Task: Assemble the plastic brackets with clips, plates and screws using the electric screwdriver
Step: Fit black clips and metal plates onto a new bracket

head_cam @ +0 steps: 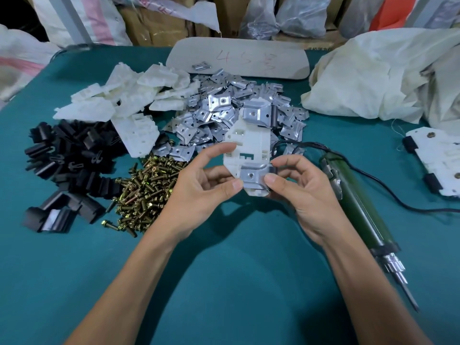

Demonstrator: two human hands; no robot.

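- Plastic bracket (249, 150): white, held above the table (224, 282) at centre, with an upper plate (257, 113) and a lower plate (252, 174) seated on its ends.
- Left hand (199, 188): thumb and fingers grip the bracket's lower left edge.
- Right hand (296, 188): pinches the lower plate's right corner.
- Left of the hands: screws (146, 188), black clips (67, 155) and spare brackets (119, 98) in piles.
- Behind the bracket: loose plates (199, 115) in a heap.
- Right: electric screwdriver (361, 207) lying on the table, with an assembled bracket (438, 160) beyond it.
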